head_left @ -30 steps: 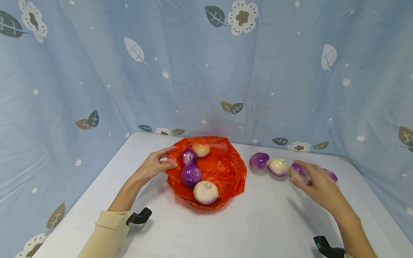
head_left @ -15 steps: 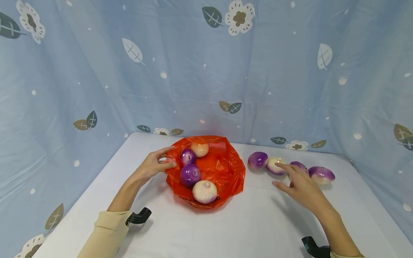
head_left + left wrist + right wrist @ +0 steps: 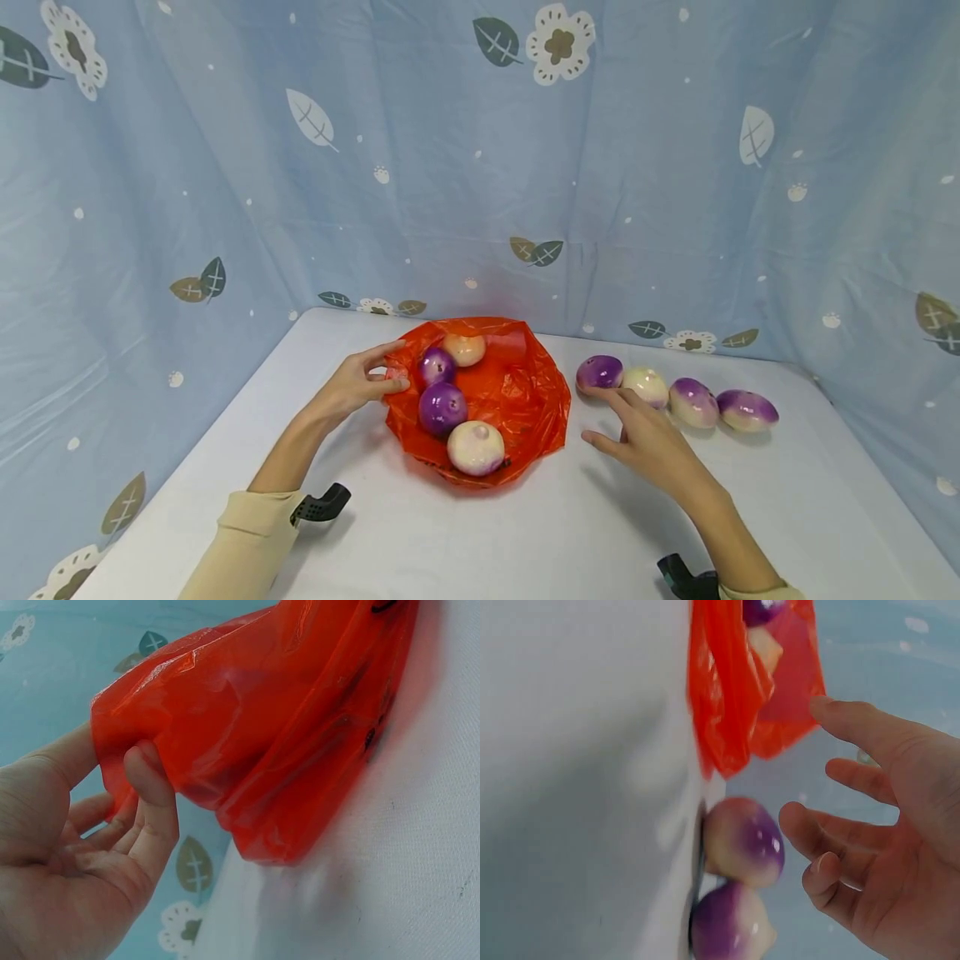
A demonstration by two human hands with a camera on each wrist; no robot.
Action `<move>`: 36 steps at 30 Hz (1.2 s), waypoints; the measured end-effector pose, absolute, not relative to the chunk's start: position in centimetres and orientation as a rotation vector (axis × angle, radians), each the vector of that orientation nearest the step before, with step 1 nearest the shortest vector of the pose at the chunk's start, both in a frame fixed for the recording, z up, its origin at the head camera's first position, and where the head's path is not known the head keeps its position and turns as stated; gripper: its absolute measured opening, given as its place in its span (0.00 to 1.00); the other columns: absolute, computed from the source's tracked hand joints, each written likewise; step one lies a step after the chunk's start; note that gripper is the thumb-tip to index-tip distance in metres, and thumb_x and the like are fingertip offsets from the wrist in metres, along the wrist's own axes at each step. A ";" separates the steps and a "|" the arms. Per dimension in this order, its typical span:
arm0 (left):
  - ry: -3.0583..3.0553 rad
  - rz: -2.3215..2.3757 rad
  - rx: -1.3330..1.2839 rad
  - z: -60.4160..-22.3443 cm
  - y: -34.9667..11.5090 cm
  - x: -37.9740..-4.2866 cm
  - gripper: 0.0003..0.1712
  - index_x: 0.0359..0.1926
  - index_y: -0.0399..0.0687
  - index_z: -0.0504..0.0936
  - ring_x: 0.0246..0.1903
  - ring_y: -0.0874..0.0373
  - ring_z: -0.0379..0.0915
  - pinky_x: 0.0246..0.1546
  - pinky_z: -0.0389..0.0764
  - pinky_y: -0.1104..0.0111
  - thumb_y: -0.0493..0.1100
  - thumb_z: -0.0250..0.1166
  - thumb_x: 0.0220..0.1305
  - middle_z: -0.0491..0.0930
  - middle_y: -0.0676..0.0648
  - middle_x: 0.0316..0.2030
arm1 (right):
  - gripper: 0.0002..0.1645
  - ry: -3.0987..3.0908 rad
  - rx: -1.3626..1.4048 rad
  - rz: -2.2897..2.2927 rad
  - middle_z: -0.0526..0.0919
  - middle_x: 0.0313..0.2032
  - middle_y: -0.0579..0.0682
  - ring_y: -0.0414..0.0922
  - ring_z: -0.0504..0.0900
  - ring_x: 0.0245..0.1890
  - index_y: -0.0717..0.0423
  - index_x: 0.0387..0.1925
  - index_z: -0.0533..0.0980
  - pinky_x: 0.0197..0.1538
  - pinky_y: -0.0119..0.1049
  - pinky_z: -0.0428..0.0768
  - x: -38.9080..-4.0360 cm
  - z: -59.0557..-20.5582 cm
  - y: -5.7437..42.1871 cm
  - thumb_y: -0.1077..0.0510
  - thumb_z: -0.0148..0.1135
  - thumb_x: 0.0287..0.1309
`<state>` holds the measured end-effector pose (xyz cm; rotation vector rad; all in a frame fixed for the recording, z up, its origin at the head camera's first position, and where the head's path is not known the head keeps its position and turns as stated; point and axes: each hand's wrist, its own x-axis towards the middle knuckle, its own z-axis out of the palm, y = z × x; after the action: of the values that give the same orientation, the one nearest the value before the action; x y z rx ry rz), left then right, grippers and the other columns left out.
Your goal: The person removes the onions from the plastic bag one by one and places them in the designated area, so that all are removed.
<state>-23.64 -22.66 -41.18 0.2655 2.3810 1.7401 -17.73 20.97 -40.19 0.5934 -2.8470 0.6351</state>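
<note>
My left hand (image 3: 362, 385) pinches the left edge of an open red plastic bag (image 3: 525, 417), thumb in front and fingers behind in the left wrist view. Inside the bag sit several glossy onions: a cream one (image 3: 465, 350) at the back, two purple ones (image 3: 442, 408) and a white one (image 3: 476, 448) at the front. My right hand (image 3: 648, 437) hovers with fingers spread and holds nothing. Its index fingertip overlaps the lower edge of the leftmost purple onion (image 3: 600, 372) in the head view. In the right wrist view, that onion (image 3: 744, 841) lies beside the fingertips.
To the right of the bag, more onions run in a row: a white-and-purple one (image 3: 647, 385), a tilted purple-and-white one (image 3: 693, 402) and a purple one (image 3: 747, 410) at the end. The white tabletop (image 3: 570, 533) ends at a blue patterned curtain (image 3: 420, 167).
My right hand has swept left along the row, from the third onion to the leftmost, uncovering the ones at right. The left hand and bag have stayed in place.
</note>
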 end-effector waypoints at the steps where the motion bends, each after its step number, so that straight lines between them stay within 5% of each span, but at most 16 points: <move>1: 2.381 1.739 0.266 -41.2 -22.7 -23.7 0.41 0.72 0.54 0.64 0.44 0.55 0.84 0.42 0.85 0.68 0.43 0.70 0.60 0.68 0.36 0.64 | 0.39 -2.842 0.605 0.638 0.78 0.51 0.52 0.33 0.70 0.22 0.42 0.65 0.70 0.28 0.27 0.74 -17.7 -40.2 20.6 0.42 0.72 0.53; 8: 2.399 1.720 0.273 -41.1 -22.6 -23.6 0.41 0.72 0.53 0.64 0.46 0.51 0.83 0.43 0.86 0.67 0.43 0.70 0.60 0.67 0.36 0.65 | 0.38 -2.826 0.675 0.663 0.77 0.58 0.54 0.32 0.70 0.22 0.41 0.64 0.71 0.31 0.26 0.77 -17.9 -40.1 17.9 0.41 0.71 0.53; 13: 2.400 1.719 0.263 -41.1 -22.7 -23.5 0.41 0.72 0.53 0.64 0.45 0.52 0.83 0.42 0.86 0.67 0.43 0.70 0.60 0.67 0.36 0.65 | 0.36 -2.823 0.731 0.702 0.77 0.59 0.55 0.33 0.75 0.24 0.41 0.63 0.72 0.39 0.36 0.84 -17.8 -40.1 16.0 0.40 0.70 0.53; 16: 2.384 1.730 0.261 -41.1 -22.6 -23.5 0.41 0.72 0.53 0.64 0.45 0.53 0.84 0.43 0.86 0.67 0.42 0.70 0.60 0.66 0.36 0.66 | 0.35 -2.796 0.749 0.709 0.78 0.58 0.53 0.42 0.84 0.37 0.41 0.63 0.72 0.48 0.46 0.85 -17.6 -40.1 15.1 0.41 0.70 0.54; 20: 2.373 1.741 0.264 -41.1 -22.6 -23.5 0.41 0.72 0.53 0.64 0.45 0.53 0.84 0.43 0.85 0.68 0.42 0.70 0.60 0.66 0.37 0.66 | 0.34 -2.778 0.774 0.701 0.79 0.57 0.51 0.52 0.83 0.53 0.41 0.62 0.72 0.52 0.53 0.83 -17.5 -40.1 14.1 0.41 0.70 0.54; 36: 2.380 1.730 0.266 -41.3 -22.6 -23.6 0.41 0.73 0.54 0.64 0.48 0.51 0.83 0.43 0.85 0.67 0.42 0.70 0.60 0.64 0.37 0.68 | 0.35 -2.834 0.896 0.685 0.80 0.54 0.49 0.47 0.83 0.49 0.41 0.61 0.73 0.48 0.47 0.85 -16.9 -41.0 10.1 0.40 0.71 0.52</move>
<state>-23.56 -22.59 -41.29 0.2661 2.3801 1.7303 -16.87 10.15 -40.96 0.8958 -2.8337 0.6847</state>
